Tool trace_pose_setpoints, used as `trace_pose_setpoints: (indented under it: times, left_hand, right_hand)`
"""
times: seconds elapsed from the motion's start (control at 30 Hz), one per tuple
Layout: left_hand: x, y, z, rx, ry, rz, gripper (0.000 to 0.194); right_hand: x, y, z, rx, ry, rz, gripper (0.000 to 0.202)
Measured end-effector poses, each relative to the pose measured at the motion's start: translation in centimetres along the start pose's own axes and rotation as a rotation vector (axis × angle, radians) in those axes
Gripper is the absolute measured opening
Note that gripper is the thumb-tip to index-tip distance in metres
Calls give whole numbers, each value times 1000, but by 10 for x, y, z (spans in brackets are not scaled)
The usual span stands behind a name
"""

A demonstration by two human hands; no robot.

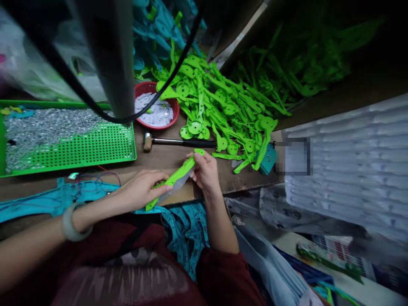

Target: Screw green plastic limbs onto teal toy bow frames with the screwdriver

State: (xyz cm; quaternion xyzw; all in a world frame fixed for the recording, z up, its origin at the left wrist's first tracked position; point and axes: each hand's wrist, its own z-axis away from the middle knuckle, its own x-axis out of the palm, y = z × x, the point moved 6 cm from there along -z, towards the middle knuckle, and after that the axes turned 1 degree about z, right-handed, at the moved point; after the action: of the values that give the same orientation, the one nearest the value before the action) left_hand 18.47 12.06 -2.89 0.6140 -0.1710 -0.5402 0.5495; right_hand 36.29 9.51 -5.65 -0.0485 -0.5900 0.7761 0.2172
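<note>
A long bright green plastic part (180, 173), with a translucent whitish strip (178, 185) along its lower side, is held slantwise above the table edge. My left hand (145, 187) grips its lower end, the thumb lying along it. The upper end is pinched between the thumb and fingers of my right hand (205, 170). Just beyond lies a hammer (178, 141) with a black handle. A long blue plastic part (92, 193) with thin wires rests on the table under my left forearm.
At the left stands a green perforated tray (111, 146) with many small metal pieces. A red basket (172, 121) holds white pieces. Green plastic parts (223, 106) are heaped at the back right. Blue parts (186, 233) fill the space below the table edge. A grey post (111, 55) rises in front.
</note>
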Motion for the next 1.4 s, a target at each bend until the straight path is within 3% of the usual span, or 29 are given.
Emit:
trace_pose_setpoints:
  times: [0.23, 0.47, 0.6, 0.77, 0.87, 1.07, 1.27, 1.4]
  left_hand:
    - [-8, -4, 15, -117, -125, -225, 33]
    - [-10, -13, 15, -96, -110, -91, 24]
    - [-11, -11, 14, -93, -109, -58, 23]
    - [-12, -13, 13, -113, -102, -17, 21]
    - [-10, -16, 11, -120, -128, -7, 20]
    - [-11, -20, 13, -108, -99, -73, 25]
    - [-8, -16, 2, -73, -142, -47, 28]
    - [0, -14, -21, -61, -65, 76, 38]
  right_hand:
    - [-2, -3, 2, -58, 46, 13, 38]
    - [22, 19, 32, 194, -136, 120, 41]
    - [30, 34, 50, 211, -163, 158, 37]
    - [29, 41, 55, 164, -99, 187, 33]
    - [26, 31, 46, 134, -64, 182, 39]
    - [4, -7, 22, -39, 230, 149, 41]
    - [6, 0, 18, -102, 319, 120, 39]
    - [11, 4, 14, -138, 339, 97, 36]
